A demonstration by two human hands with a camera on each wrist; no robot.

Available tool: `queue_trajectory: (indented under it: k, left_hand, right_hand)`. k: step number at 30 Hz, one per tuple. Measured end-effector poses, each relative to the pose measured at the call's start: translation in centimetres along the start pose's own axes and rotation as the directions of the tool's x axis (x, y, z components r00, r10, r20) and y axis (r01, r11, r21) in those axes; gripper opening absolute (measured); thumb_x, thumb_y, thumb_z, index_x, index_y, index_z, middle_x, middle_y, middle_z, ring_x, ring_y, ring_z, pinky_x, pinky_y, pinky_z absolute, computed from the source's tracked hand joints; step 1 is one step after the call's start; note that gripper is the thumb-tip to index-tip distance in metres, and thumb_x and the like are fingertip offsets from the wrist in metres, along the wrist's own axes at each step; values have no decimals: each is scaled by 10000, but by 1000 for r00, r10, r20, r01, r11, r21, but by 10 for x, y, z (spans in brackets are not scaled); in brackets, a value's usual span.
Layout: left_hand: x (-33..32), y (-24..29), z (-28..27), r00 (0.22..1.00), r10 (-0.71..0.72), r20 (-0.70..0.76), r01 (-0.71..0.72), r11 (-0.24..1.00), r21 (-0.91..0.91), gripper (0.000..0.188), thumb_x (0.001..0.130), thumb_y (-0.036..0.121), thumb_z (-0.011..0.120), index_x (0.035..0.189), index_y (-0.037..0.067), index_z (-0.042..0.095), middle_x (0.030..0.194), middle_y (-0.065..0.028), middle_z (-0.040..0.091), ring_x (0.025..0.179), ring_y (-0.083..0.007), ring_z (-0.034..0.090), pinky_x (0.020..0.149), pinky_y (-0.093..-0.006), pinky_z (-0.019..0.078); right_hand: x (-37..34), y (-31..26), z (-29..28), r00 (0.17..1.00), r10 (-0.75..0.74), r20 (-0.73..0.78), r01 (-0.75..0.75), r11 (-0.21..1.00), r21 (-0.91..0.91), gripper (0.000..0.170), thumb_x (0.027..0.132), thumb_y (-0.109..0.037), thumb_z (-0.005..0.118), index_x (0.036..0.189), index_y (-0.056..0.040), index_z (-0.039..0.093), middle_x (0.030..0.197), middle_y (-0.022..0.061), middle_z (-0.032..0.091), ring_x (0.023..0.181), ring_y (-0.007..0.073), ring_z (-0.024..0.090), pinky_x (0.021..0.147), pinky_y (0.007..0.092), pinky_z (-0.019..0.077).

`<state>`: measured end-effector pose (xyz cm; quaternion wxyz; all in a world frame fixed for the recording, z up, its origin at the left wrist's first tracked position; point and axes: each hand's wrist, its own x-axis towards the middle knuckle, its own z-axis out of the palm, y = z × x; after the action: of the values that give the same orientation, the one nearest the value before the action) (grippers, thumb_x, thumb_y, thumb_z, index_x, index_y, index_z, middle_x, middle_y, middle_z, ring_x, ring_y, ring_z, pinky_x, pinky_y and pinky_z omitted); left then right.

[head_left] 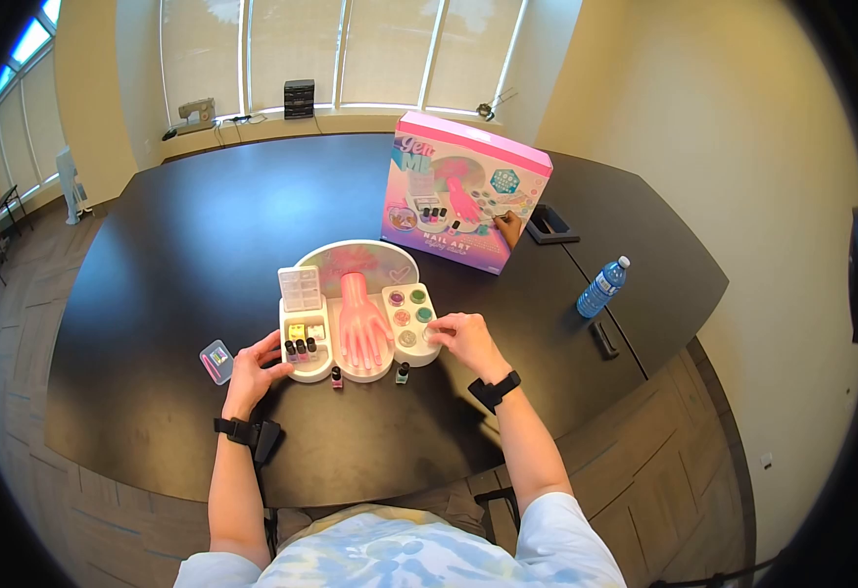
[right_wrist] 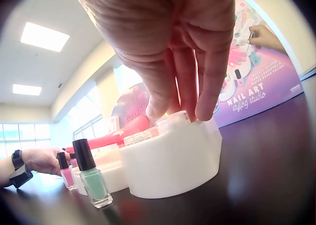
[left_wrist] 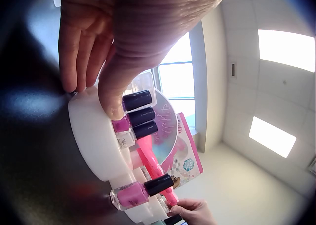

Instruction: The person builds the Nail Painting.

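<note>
A white nail art stand [head_left: 427,357] holds a pink model hand [head_left: 360,318] in its middle. On its left section, my left hand [head_left: 251,372] grips the side wall, thumb inside beside several dark-capped nail polish bottles [left_wrist: 140,117] and fingers outside. My right hand [head_left: 465,343] is at the right section, among several round glitter pots [head_left: 403,318]. Between its thumb and fingers it pinches a small clear pot [right_wrist: 173,120] at the section's top. In front of the stand are a pink polish bottle [head_left: 337,377] and a green one [right_wrist: 95,183], both upright on the table.
Behind the stand, a pink and purple nail art box [head_left: 458,211] stands on the dark table [head_left: 204,211]. A blue water bottle [head_left: 602,288] is at the right. A small clear case [head_left: 216,362] lies left of my left hand.
</note>
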<state>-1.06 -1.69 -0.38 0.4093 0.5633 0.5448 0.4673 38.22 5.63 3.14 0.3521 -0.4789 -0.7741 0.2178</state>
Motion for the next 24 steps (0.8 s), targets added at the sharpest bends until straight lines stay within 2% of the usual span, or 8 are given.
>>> queue_trajectory:
  k: [2,4,14,20,22,24]
  left_hand:
    - [2,-7,-1,1000,6,-2,-6,1000,-5,769,737,-53,779,1458,-23,511,1301,-154,680,1117,-238,687,970,-365,555]
    - [2,-10,-1,1000,12,-4,-12,1000,-9,770,737,-45,781,1458,-25,510,1297,-156,682,1115,-238,690,966,-363,557]
    - [1,-4,0,1000,-11,-20,12,1000,27,769,740,-42,780,1459,-29,507,1289,-163,687,1103,-231,698,949,-354,561]
    - [0,-3,0,1000,-8,-26,9,1000,15,765,737,-48,774,1456,-26,513,1309,-163,676,1107,-232,696,951,-356,560]
    - [0,-3,1,1000,-1,-26,1,1000,6,763,737,-49,773,1454,-27,514,1312,-162,674,1107,-233,695,953,-357,560]
    - [0,-3,0,1000,-4,-23,4,1000,8,759,737,-47,773,1452,-28,517,1308,-161,676,1105,-234,695,957,-360,559]
  right_hand:
    - [1,-3,-3,1000,30,4,-30,999,45,203,797,-90,767,981,-4,773,906,175,750,793,306,722,767,373,570]
    - [2,-5,-3,1000,9,2,-9,1000,-2,166,826,-97,746,960,-4,775,904,183,750,800,318,733,770,372,574]
    - [2,3,2,995,-95,-8,95,994,-51,130,820,-87,744,923,-12,771,890,156,735,814,330,716,758,376,570]
    - [0,5,3,992,-124,-21,123,992,-41,120,827,-68,751,929,-8,774,905,135,733,822,311,716,756,361,569]
    - [-1,6,3,994,-105,-13,104,994,-28,135,847,-79,764,960,-7,776,917,112,739,814,269,717,763,338,570]
    - [-2,7,3,994,-105,-16,105,994,-26,136,848,-81,764,962,-8,777,916,110,739,813,266,717,762,336,570]
